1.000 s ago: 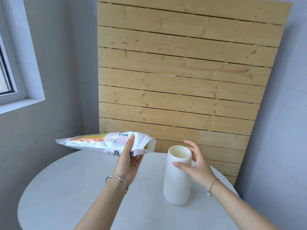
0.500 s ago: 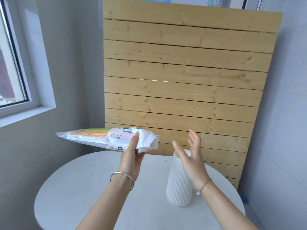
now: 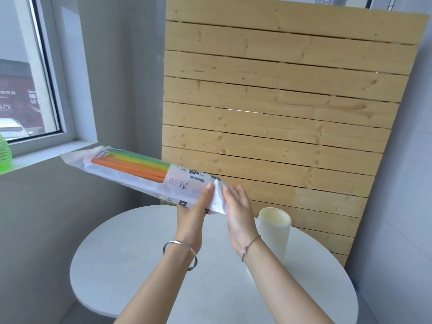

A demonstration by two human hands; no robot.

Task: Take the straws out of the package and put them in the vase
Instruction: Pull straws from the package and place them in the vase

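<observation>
Package (image 3: 149,176) was held in the air over the far left of the round surface (image 3: 131,265), long axis slanting up and away to the left. Straws (image 3: 131,163) all inside it, orange and green showing through the clear part; none out yet.

Left hand (image 3: 190,218) was closed on the near end of the package from below, thumb up against the film. Right hand (image 3: 236,213) lay flat against the crumpled end flap, fingers fairly straight; I couldn't tell whether it had pinched the film or was only touching it.

Vase (image 3: 275,232) stood upright on the surface just right of the right wrist, mouth open, nothing in it. White, ribbed, tall and narrow.

Risks as I judged them:
- The near end sat lower than the far end. If the flap opened suddenly, the straws could slide out toward the hands and scatter on the surface or over its edge.
- Thin film: a hard tug could tear down the side rather than open the end.
- The right forearm was close beside the vase; an outward pull of the elbow could knock it over.
</observation>
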